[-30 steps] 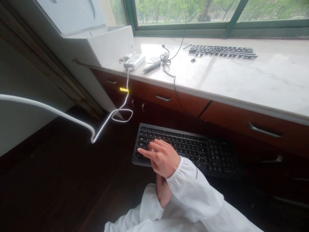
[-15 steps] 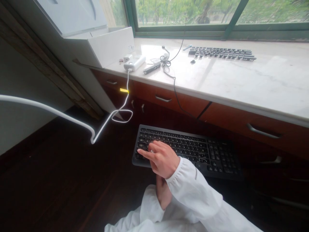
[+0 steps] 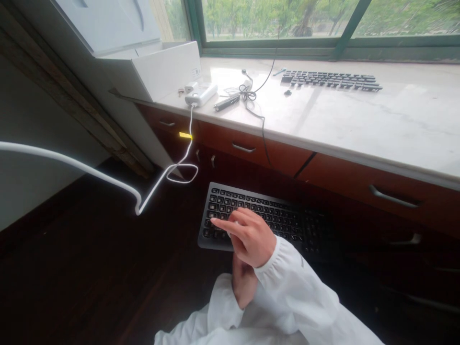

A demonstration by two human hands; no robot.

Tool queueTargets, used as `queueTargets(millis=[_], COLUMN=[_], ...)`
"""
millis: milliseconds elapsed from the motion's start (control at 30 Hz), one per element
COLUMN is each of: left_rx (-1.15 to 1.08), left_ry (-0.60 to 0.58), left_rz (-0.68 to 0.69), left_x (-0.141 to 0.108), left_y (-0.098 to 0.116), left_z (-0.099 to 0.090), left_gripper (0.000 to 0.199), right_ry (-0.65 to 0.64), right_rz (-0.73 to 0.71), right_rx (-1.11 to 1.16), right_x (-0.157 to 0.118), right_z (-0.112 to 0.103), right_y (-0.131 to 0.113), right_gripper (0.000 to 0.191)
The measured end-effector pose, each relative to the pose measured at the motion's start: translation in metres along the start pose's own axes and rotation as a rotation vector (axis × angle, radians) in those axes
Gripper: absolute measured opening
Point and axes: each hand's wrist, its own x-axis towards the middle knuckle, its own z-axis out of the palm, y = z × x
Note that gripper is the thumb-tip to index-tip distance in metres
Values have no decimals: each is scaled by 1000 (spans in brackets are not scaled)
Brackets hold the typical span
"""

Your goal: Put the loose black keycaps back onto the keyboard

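A black keyboard base (image 3: 264, 203), its keycaps off, is held low in front of the counter, its right end lost in shadow. Over its left part is my right hand (image 3: 251, 235), the index finger stretched toward the left edge and the other fingers curled. Something small and pale shows by the curled fingers, too small to name. Below and partly behind it, my left hand (image 3: 243, 282) is at the keyboard's lower edge; its fingers are hidden.
On the white counter (image 3: 359, 120) lie rows of loose black keycaps (image 3: 330, 79), a tied black cable (image 3: 247, 93), a white power bank (image 3: 201, 94) and an open white box (image 3: 168, 69). A white cable (image 3: 86, 167) hangs at the left. Drawers with handles line the counter front.
My right hand has moved slightly right, its index fingertip now a little farther in from the keyboard's left edge. The keyboard has tilted slightly, and the hanging black cable has shifted.
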Motion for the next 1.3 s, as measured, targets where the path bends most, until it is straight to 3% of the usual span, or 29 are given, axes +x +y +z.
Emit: queueTargets(millis=[100, 200, 300, 467, 700, 1100, 1300], left_rx=[-58, -153, -209, -237, -265, -254, -255], left_ry=[-74, -136, -115, -107, -112, -144, -128], left_rz=[38, -17, -59, -66, -90, -88, -71], left_x=[3, 8, 13, 17, 23, 24, 27], left_y=[13, 16, 14, 17, 26, 29, 27], left_z=[8, 10, 5, -3, -7, -10, -12], left_gripper=[36, 47, 60, 62, 54, 47, 49], right_ry=[124, 204, 267, 362, 388, 302, 369], right_rz=[92, 237, 432, 656, 715, 641, 996], right_rx=[45, 30, -67, -212, -269, -154, -112], right_x=[-10, -24, -40, -71, -105, -108, -115], right_z=[-23, -49, -70, -91, -99, -95, -101], right_y=[0, 6, 15, 32, 43, 46, 44], right_gripper=[44, 44, 40, 32, 22, 13, 19])
